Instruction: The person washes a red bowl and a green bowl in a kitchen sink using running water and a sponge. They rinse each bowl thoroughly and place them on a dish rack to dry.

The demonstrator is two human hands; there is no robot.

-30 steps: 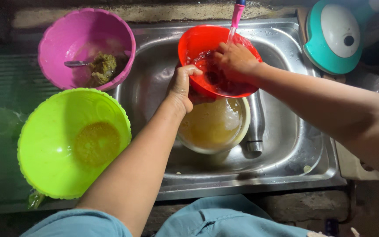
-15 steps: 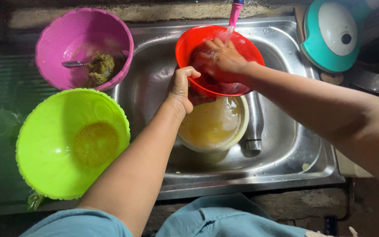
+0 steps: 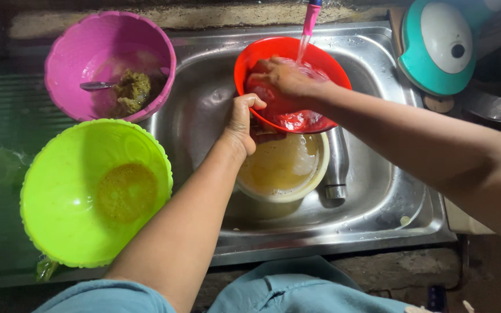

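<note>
A red plastic bowl (image 3: 320,61) is held tilted over the steel sink (image 3: 204,116), under a stream of water from a pink tap (image 3: 310,13). My left hand (image 3: 242,124) grips the bowl's near left rim. My right hand (image 3: 285,75) lies inside the bowl with fingers spread against its wet inner wall. Below the red bowl sits a cream bowl (image 3: 282,168) full of brownish water.
A pink bowl (image 3: 108,55) with a spoon (image 3: 97,85) and a greenish-brown lump stands left of the sink. A lime-green bowl (image 3: 94,191) with yellowish liquid sits at front left. A steel bottle (image 3: 336,165) lies in the sink. A teal and white appliance (image 3: 442,43) is at upper right.
My right hand has slid leftward across the inside of the red bowl. The left hand keeps its grip on the rim.
</note>
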